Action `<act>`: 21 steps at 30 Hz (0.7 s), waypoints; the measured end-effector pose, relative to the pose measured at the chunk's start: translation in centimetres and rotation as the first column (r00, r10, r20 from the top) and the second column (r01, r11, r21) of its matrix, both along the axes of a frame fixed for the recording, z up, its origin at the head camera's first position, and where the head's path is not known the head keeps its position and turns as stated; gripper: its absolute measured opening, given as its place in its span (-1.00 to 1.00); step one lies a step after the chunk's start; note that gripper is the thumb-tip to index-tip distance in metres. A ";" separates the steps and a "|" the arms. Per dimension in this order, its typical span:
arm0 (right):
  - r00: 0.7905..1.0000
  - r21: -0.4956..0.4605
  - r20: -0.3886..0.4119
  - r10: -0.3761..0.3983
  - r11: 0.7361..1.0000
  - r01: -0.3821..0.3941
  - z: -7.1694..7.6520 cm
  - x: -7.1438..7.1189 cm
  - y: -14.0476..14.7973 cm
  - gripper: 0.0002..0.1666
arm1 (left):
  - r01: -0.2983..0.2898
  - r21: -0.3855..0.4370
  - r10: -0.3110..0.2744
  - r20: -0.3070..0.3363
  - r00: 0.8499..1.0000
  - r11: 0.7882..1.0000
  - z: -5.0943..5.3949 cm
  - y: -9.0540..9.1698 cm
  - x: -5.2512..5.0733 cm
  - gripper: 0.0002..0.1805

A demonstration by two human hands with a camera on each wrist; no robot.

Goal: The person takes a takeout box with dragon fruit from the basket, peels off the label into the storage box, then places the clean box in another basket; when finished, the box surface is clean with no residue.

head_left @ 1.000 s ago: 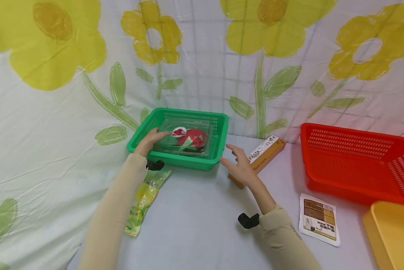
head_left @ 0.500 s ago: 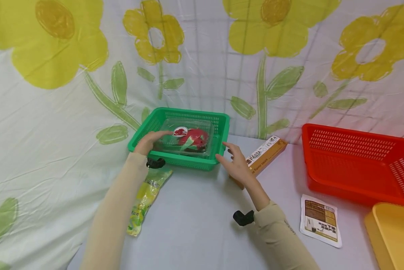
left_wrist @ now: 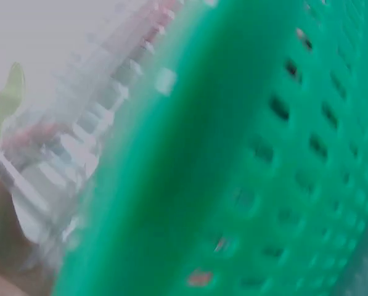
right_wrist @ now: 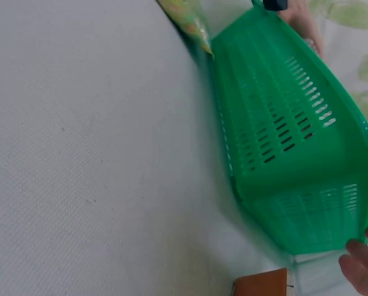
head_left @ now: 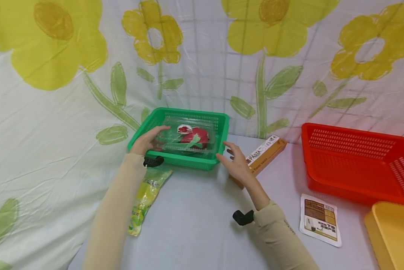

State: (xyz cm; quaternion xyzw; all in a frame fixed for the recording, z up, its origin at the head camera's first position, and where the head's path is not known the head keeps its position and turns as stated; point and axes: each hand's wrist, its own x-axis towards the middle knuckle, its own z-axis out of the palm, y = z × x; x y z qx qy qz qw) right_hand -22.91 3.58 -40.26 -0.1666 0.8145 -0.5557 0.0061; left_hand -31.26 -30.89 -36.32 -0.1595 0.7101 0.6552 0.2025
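A clear plastic clamshell box (head_left: 188, 137) with a round label and a red-and-green dragon fruit inside stands in the green basket (head_left: 175, 159). My left hand (head_left: 146, 140) grips the box by its left end, thumb and fingers on either side. In the left wrist view the box's clear edge (left_wrist: 54, 179) shows above the blurred basket rim. At the basket's right front corner, my right hand (head_left: 237, 165) touches the rim with its fingertips, fingers loosely spread. Its fingertips (right_wrist: 359, 262) meet the rim in the right wrist view.
Beside the right hand lies a long brown pasta box (head_left: 266, 155). A yellow-green packet (head_left: 148, 195) lies in front of the basket, partly under the left forearm. On the right are a red basket (head_left: 343, 191), a white-edged pouch (head_left: 320, 221) and a yellow container (head_left: 377, 228).
The clamshell box has risen slightly and shifted right in the basket, with the left hand now gripping its end. My right hand has moved slightly left to the basket's rim.
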 end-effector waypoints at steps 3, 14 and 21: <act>1.000 -0.021 0.007 0.011 1.000 -0.010 0.0 -0.1 0.1 -0.28 | -0.003 0.014 0.004 -0.045 0.999 1.000 0.3 0.3 0.2 -0.18; 0.999 -0.113 0.041 0.018 0.994 -0.013 -0.1 -0.6 0.3 -0.30 | -0.115 0.002 0.114 -0.143 0.983 0.993 1.3 1.8 2.4 -0.29; 0.999 -0.159 0.046 0.011 0.987 -0.004 -0.1 -0.7 0.5 -0.33 | -0.221 0.041 0.225 -0.228 0.947 0.974 2.2 3.0 3.6 -0.31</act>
